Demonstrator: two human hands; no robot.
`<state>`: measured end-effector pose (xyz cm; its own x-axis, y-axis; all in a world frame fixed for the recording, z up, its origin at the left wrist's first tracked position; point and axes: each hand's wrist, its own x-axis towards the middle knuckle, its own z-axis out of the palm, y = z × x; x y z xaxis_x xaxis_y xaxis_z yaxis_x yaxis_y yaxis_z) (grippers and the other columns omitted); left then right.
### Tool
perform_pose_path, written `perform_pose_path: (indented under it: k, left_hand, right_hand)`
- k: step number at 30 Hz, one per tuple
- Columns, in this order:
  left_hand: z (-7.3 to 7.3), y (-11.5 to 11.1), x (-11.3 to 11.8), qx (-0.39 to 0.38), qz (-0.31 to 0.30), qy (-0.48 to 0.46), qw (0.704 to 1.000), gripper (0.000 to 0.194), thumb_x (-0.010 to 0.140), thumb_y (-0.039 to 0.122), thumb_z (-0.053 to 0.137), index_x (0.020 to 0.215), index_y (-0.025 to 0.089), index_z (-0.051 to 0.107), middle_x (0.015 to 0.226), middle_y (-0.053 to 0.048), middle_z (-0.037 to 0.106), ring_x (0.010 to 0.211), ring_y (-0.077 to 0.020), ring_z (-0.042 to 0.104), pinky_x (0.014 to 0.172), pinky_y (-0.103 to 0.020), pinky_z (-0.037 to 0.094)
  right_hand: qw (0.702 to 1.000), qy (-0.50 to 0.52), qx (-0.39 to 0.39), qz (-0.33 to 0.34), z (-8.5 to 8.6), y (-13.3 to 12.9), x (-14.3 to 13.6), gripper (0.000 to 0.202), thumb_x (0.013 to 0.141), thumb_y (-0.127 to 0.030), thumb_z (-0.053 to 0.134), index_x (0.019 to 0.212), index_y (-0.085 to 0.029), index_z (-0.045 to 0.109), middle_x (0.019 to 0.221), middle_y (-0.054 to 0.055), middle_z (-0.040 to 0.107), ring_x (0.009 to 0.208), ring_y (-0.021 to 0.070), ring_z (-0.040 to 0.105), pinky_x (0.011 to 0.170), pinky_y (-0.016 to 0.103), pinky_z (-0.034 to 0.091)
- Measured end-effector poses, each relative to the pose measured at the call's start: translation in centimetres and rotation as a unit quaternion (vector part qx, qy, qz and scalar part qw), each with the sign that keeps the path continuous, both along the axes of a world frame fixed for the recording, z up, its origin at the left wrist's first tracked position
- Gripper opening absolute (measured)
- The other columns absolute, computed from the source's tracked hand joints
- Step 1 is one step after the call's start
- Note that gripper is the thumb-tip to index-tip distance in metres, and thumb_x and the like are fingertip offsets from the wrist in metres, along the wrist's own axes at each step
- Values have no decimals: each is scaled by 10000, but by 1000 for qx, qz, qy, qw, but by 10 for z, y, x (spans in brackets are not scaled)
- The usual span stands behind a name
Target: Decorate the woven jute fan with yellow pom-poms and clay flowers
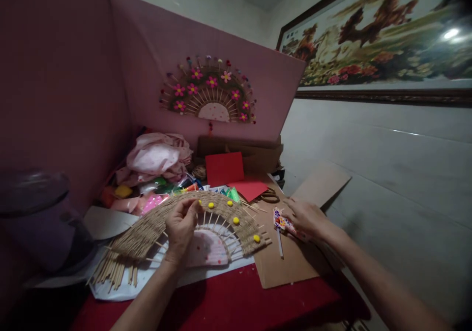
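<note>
A half-round fan of woven twine on thin sticks lies on a white sheet, with a pink dotted half-circle at its centre. Several yellow balls sit along the woven band. My left hand is over the middle of the fan, thumb and fingertips pinched at a small yellow ball near the upper edge. To the right, my right hand is closed around a flower-patterned tool that looks like a glue gun, resting on the cardboard; the fingers partly cover it.
Loose sticks lie at the fan's left end. Behind are red cards, scissors, bags of coloured material and pink cloth. A finished flowered fan hangs on the pink board. A lidded bucket stands left.
</note>
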<state>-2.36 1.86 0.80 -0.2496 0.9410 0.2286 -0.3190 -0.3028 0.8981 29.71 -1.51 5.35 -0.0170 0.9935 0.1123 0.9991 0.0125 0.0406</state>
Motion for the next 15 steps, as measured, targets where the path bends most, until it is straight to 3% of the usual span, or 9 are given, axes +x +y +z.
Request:
perform_pose_path:
  k: [3, 6, 11, 15]
  left_hand:
    - [6, 11, -16, 20, 95, -15, 995, 306, 649, 359, 721, 852, 147, 632, 685, 3, 638, 398, -34, 384, 373, -170, 272]
    - [0, 25, -28, 9, 167, -18, 986, 315, 633, 341, 719, 864, 148, 626, 708, 0, 633, 475, -63, 475, 417, -175, 328]
    - [-13, 43, -44, 3, 252, 42, 967, 279, 603, 353, 706, 764, 142, 622, 686, -7, 621, 611, -128, 575, 560, -242, 437]
    - [-9, 41, -52, 53, 289, 193, 936, 190, 691, 340, 648, 752, 161, 645, 717, -12, 638, 661, -139, 574, 637, -265, 445]
  right_hand:
    - [975, 160, 63, 144, 15, 26, -51, 270, 887, -281, 440, 991, -165, 661, 1021, 104, 652, 957, 201, 603, 836, 290, 436]
    - [934, 287, 15, 213, 18, 63, -111, 253, 894, -245, 441, 1006, -159, 651, 1065, 86, 651, 964, 167, 598, 843, 257, 435]
    - [926, 307, -54, 213, 15, 134, -185, 220, 880, -189, 458, 932, -137, 665, 952, 60, 686, 887, 165, 610, 744, 224, 431]
    - [930, 295, -111, 188, 19, 169, -215, 313, 872, -342, 527, 668, -130, 634, 708, 64, 660, 737, 173, 604, 618, 219, 401]
